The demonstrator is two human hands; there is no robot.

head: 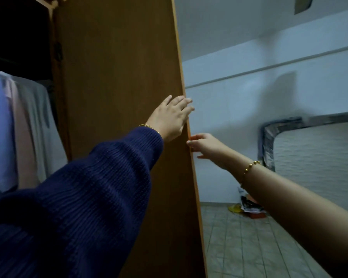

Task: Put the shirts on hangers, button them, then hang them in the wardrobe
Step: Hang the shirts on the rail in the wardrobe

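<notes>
Head view: my left hand (173, 117) lies flat, fingers straight, on the door (119, 77) near its edge, likely to swing it. My right hand (207, 146) touches that edge; whether it pinches, I cannot tell. The shirts (18, 127) hang inside, at left.

A pale wall (249, 57) filled the right side, crossed by a horizontal ledge (269, 67) and marked by a broad grey shadow (285, 93). A dark fixture (302, 3) was cut off at the top right corner; its kind could not be told. Against the wall was a pale quilted mattress (319, 157) with a dark glossy rim (268, 135). The floor (249, 247) was laid in beige tiles. Where floor met wall lay a small heap: a yellow item (235, 208), printed papers (248, 204) and an orange box (256, 216), all touching.
</notes>
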